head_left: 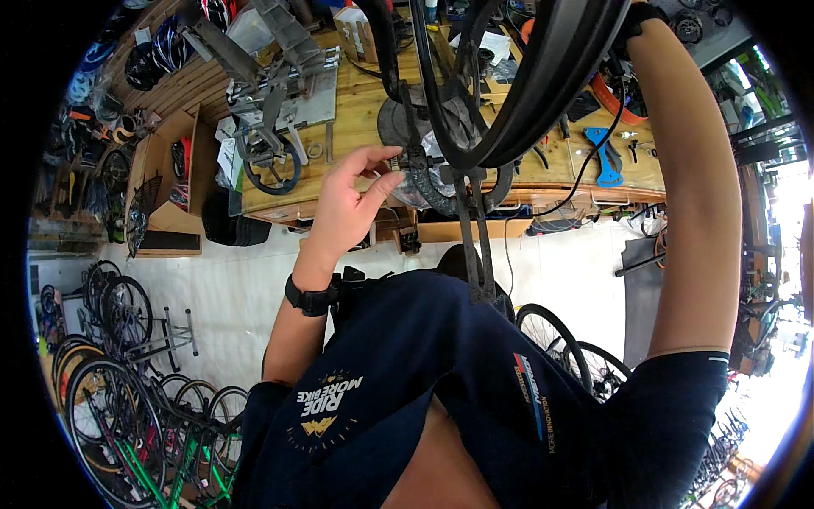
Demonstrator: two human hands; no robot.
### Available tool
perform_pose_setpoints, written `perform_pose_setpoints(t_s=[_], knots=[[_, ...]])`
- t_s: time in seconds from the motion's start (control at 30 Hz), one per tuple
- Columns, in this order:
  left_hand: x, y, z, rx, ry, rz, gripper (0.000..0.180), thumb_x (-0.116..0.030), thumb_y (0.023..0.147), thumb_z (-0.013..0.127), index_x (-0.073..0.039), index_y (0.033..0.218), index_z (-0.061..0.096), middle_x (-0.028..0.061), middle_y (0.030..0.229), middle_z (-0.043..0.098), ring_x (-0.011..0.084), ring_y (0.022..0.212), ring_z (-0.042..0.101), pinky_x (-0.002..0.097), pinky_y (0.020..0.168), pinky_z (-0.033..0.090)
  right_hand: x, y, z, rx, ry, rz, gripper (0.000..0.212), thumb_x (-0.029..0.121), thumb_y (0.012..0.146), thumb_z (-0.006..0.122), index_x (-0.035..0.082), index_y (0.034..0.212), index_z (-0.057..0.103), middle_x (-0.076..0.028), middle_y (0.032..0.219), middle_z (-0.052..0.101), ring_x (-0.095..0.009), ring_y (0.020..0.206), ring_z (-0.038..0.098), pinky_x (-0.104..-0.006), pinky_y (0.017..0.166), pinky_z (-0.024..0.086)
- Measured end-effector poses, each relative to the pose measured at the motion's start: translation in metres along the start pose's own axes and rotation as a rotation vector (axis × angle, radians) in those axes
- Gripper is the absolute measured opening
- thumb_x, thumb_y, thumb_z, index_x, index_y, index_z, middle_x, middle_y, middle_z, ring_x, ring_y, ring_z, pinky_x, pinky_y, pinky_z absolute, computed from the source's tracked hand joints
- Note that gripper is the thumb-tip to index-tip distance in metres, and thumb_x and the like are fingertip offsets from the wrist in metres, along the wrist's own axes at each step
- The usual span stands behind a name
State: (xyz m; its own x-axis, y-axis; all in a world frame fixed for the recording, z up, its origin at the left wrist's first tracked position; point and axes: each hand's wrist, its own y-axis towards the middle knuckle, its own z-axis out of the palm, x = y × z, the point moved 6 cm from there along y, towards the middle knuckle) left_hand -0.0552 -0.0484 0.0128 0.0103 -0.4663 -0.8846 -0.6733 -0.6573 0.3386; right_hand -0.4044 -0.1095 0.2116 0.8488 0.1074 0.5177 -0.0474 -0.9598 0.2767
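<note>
A black bicycle wheel rim [543, 110] stands upright in a dark metal truing stand [391, 59] at the bench, close in front of me. My left hand [359, 188], with a black watch on its wrist, reaches the stand's left side. Its thumb and fingertips close around a small spring-like adjusting screw [393, 161] beside the lower rim. My right arm stretches up along the wheel's right side. Only a dark-covered part of my right hand [646, 19] shows by the rim at the top edge, and its fingers are hidden.
The wooden bench [356, 110] carries a blue tool [604, 158], pliers, a black cable and metal jigs [275, 110] at left. A cardboard box [170, 170] stands left of it. Bicycles [127, 407] crowd the lower left, with wheels [555, 335] behind my body at right.
</note>
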Motion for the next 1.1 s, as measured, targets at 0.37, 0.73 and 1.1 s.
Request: perform_pose_setpoints(t_s=[0.37,0.73,1.1], knots=[[0.0015,-0.0023,-0.0011,0.006,-0.016,-0.027,0.028,-0.01,0.087,0.068,0.0,0.113,0.064,0.0072,0.098,0.066,0.0157,0.086,0.06,0.0284,0.079,0.047,0.003,-0.0001,0.0042,0.002,-0.006,0.003,0.033,0.018,0.08,0.077,-0.004,0.102,0.065,-0.005,0.088,0.067,-0.013,0.082,0.061,-0.0296,0.075,0.05],[0.0022,-0.0024,-0.0006,-0.022,-0.009,0.015,0.028,-0.011,0.086,0.069,0.0,0.112,0.065,0.0087,0.096,0.067,0.0171,0.084,0.061,0.0291,0.077,0.048,0.005,-0.0019,0.0042,-0.001,-0.007,0.006,0.033,0.017,0.079,0.078,-0.003,0.102,0.065,-0.006,0.088,0.067,-0.014,0.082,0.061,-0.0302,0.075,0.05],[0.0032,-0.0034,-0.0004,-0.021,-0.009,-0.013,0.029,-0.011,0.087,0.069,0.0,0.112,0.064,0.0092,0.099,0.067,0.0176,0.085,0.061,0.0289,0.077,0.048,0.0047,-0.0012,0.0019,-0.006,-0.01,0.004,0.034,0.017,0.078,0.078,-0.003,0.102,0.065,-0.006,0.089,0.068,-0.014,0.083,0.062,-0.0307,0.076,0.05]])
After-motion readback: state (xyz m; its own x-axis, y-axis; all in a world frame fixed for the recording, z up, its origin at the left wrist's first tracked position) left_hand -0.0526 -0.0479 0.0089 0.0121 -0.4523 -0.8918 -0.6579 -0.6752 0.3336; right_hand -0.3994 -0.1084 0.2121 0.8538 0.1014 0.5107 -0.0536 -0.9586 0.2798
